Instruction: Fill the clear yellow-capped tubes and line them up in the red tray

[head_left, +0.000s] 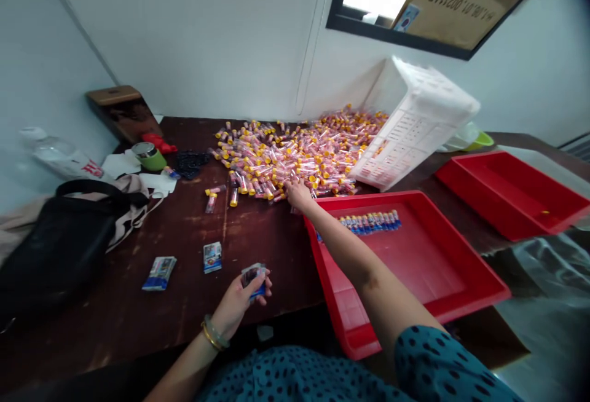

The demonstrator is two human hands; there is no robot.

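Observation:
My left hand [242, 297] is closed around a small printed packet [253, 274], blue at its lower end, held above the table's near edge. My right hand [298, 195] reaches forward to the near edge of a heap of small clear tubes with yellow caps and pink contents [295, 156]. Its fingertips are among the tubes, and I cannot make out whether they grip one. Two stacks of flat blue printed sleeves, the left stack [159, 273] and the right stack [212, 257], lie on the table. Under my right forearm, the red tray [433, 267] holds a row of blue-wrapped tubes [371, 222].
A white plastic basket [405, 125] leans tilted over the heap's right side. Another red tray [516, 187] stands at the right. Leftward are a black bag [64, 242], a water bottle [64, 155], a green jar [150, 157] and a propped phone [124, 113]. Several tubes [211, 202] lie loose.

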